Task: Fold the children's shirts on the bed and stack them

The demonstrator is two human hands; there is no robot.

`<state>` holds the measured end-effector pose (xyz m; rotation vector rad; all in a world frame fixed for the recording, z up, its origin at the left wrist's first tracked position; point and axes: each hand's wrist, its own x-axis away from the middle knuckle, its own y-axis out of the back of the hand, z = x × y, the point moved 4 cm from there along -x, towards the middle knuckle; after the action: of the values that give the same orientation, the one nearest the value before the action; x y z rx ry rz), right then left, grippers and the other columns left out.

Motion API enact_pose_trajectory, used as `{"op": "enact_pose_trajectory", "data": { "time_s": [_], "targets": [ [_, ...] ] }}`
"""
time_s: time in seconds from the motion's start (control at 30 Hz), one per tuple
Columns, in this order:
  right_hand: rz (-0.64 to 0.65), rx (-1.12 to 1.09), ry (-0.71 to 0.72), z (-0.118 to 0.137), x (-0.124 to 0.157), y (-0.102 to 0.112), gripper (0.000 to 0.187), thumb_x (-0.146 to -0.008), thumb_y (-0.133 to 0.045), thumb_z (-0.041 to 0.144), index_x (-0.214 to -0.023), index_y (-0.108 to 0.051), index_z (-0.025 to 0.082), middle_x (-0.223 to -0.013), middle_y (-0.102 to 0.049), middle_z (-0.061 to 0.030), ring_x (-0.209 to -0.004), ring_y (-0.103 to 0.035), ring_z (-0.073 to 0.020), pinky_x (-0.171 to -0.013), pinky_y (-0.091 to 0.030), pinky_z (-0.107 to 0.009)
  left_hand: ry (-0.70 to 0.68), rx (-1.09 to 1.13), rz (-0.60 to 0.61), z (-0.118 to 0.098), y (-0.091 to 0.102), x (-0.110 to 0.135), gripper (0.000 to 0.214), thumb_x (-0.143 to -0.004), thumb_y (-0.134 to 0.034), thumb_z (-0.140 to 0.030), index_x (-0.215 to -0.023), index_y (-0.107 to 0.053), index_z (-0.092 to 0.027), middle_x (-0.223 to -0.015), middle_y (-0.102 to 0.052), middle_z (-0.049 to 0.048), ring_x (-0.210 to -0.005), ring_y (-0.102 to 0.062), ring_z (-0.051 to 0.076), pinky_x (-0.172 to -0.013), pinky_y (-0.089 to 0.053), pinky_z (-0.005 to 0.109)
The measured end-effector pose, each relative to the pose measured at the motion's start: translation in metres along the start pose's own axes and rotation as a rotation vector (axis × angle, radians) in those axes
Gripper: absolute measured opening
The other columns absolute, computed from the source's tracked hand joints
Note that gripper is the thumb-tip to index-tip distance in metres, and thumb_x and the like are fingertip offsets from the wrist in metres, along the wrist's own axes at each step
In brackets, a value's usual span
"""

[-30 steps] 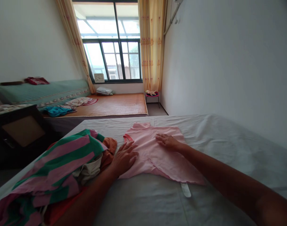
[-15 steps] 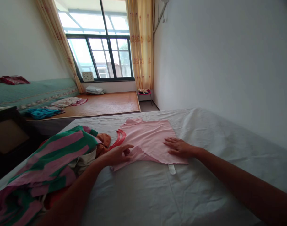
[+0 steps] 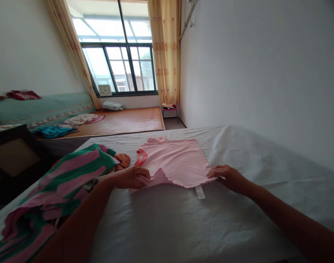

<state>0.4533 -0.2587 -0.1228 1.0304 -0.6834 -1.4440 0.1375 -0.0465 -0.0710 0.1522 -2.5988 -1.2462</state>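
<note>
Right hand (image 3: 230,178) shifts to shirt (image 3: 180,160) corner, 4 o'clock, pinching; left hand (image 3: 135,176) clamps 8 o'clock edge. Tension evenly.

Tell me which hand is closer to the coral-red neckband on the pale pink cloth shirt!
Left. The left hand pinches the pale pink cloth shirt just below the curved coral-red neckband in view; the right hand is farther off, at the shirt's near right corner.
</note>
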Motion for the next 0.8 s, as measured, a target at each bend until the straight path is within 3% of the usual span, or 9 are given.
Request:
{"op": "enact_pose_trajectory", "data": {
  "time_s": [0.17,0.27,0.33,0.4,0.5,0.57,0.63,0.7,0.8],
  "targets": [
    [0.235,-0.312,-0.03,-0.001,0.012,0.023,0.028,-0.087,-0.055,0.044,-0.097,-0.073,0.026,-0.105,-0.069,-0.008,-0.103,-0.061,-0.0234,-0.091,-0.045,-0.035,-0.143,0.231,0.311,-0.028,-0.016,0.008,0.03,-0.072,-0.06,-0.014,-0.099,-0.072,-0.018,-0.101,-0.07,0.0047,-0.089,-0.063,0.019,-0.076,-0.048,0.023],
    [0.328,-0.365,-0.047,0.0,0.008,0.025,0.033,-0.083,-0.057,0.048,-0.094,-0.074,0.022,-0.103,-0.069,-0.009,-0.1,-0.061,-0.0242,-0.09,-0.045,-0.035,-0.133,0.305,0.35,-0.023,-0.022,0.004,0.031,-0.073,-0.067,-0.02,-0.103,-0.071,-0.017,-0.098,-0.072,0.0057,-0.084,-0.064,0.018,-0.071,-0.049,0.021],
    [0.322,-0.416,-0.09,-0.003,-0.003,0.025,0.038,-0.082,-0.058,0.052,-0.093,-0.072,0.018,-0.098,-0.069,-0.0082,-0.094,-0.061,-0.0239,-0.085,-0.046,-0.034,-0.106,0.375,0.217,-0.009,-0.017,-0.006,0.032,-0.072,-0.071,-0.025,-0.102,-0.072,-0.015,-0.091,-0.072,0.0049,-0.078,-0.064,0.017,-0.066,-0.048,0.019],
    [0.24,-0.505,-0.167,-0.011,-0.019,0.025,0.043,-0.081,-0.056,0.055,-0.091,-0.069,0.016,-0.091,-0.069,-0.0068,-0.086,-0.061,-0.0223,-0.079,-0.047,-0.033,-0.068,0.508,-0.06,0.013,-0.004,-0.019,0.036,-0.069,-0.075,-0.03,-0.102,-0.071,-0.014,-0.087,-0.072,0.0042,-0.075,-0.064,0.015,-0.065,-0.048,0.019],
    [-0.002,-0.639,-0.3,-0.035,-0.046,0.019,0.047,-0.081,-0.053,0.058,-0.097,-0.065,0.015,-0.088,-0.068,-0.006,-0.081,-0.061,-0.0209,-0.073,-0.048,-0.031,-0.018,0.81,-0.549,0.05,0.015,-0.034,0.058,-0.067,-0.078,-0.037,-0.119,-0.06,-0.018,-0.095,-0.07,0.0055,-0.079,-0.064,0.016,-0.068,-0.05,0.023],
    [-0.164,-0.641,-0.389,-0.055,-0.059,0.009,0.048,-0.081,-0.052,0.058,-0.102,-0.063,0.017,-0.087,-0.068,-0.0054,-0.08,-0.061,-0.0209,-0.069,-0.048,-0.03,0.039,0.96,-0.757,0.073,0.018,-0.038,0.069,-0.068,-0.076,-0.044,-0.128,-0.051,-0.02,-0.101,-0.068,0.0077,-0.083,-0.064,0.016,-0.071,-0.05,0.025],
    [-0.268,-0.552,-0.45,-0.072,-0.066,-0.003,0.046,-0.081,-0.051,0.058,-0.101,-0.064,0.018,-0.087,-0.069,-0.0049,-0.078,-0.061,-0.0207,-0.067,-0.048,-0.029,0.123,0.992,-0.825,0.089,0.015,-0.038,0.067,-0.071,-0.07,-0.052,-0.125,-0.052,-0.019,-0.106,-0.066,0.0097,-0.087,-0.064,0.017,-0.072,-0.05,0.025],
    [-0.303,-0.454,-0.478,-0.083,-0.067,-0.015,0.047,-0.082,-0.049,0.057,-0.105,-0.063,0.017,-0.085,-0.069,-0.0049,-0.074,-0.062,-0.0197,-0.063,-0.047,-0.028,0.219,0.908,-0.785,0.099,0.009,-0.033,0.062,-0.073,-0.065,-0.058,-0.12,-0.056,-0.019,-0.109,-0.065,0.0102,-0.088,-0.063,0.018,-0.072,-0.05,0.026],
    [-0.281,-0.366,-0.462,-0.088,-0.062,-0.026,0.056,-0.083,-0.048,0.054,-0.125,-0.052,0.016,-0.075,-0.069,-0.0025,-0.06,-0.06,-0.0172,-0.054,-0.045,-0.027,0.301,0.637,-0.706,0.103,0.004,-0.025,0.064,-0.075,-0.06,-0.059,-0.124,-0.056,-0.018,-0.099,-0.065,0.0067,-0.083,-0.061,0.018,-0.068,-0.046,0.025]
  ]
}}
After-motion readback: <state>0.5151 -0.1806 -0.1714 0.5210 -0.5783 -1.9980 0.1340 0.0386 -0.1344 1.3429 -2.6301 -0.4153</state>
